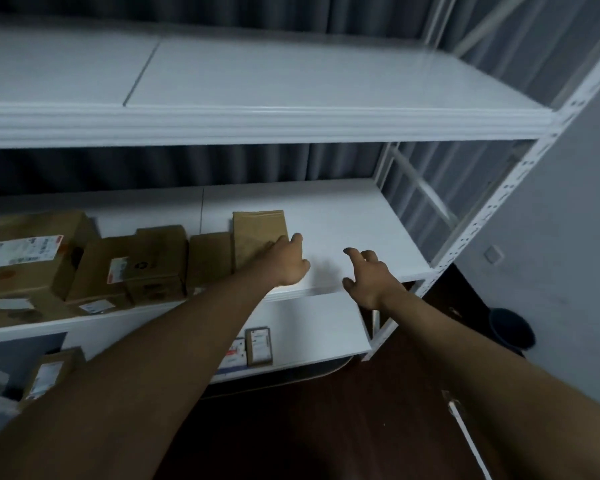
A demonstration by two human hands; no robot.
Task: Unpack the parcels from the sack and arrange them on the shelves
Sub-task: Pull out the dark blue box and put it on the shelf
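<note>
My left hand (290,261) lies against the right edge of the flat kraft parcel (260,237), fingers fairly straight. I judge I'm nudging it leftward to square it with the row; whether I'm pressing or only touching, I can't tell. My right hand (366,278) hangs just above the middle shelf (343,216), fingers spread and loosely bent, holding nothing.

Parcel sits mid-shelf, back from the front edge, its left side against a small brown box (209,259). Left of that, more cardboard boxes: one with a white label (125,271) near the front edge, a taller one (163,245) behind it, a large labelled carton (32,251) toward the left end. Packing tight from the left saves room, I reckon.

Right half of this shelf is bare white out to the perforated corner post (492,206), so there's room to slide or set more. Top shelf (257,77) overhangs close above; tall items need care. Lower shelf (312,327) holds small labelled packets (258,346). Sack not in view. Dark bucket (511,329) on the floor right of the post.
</note>
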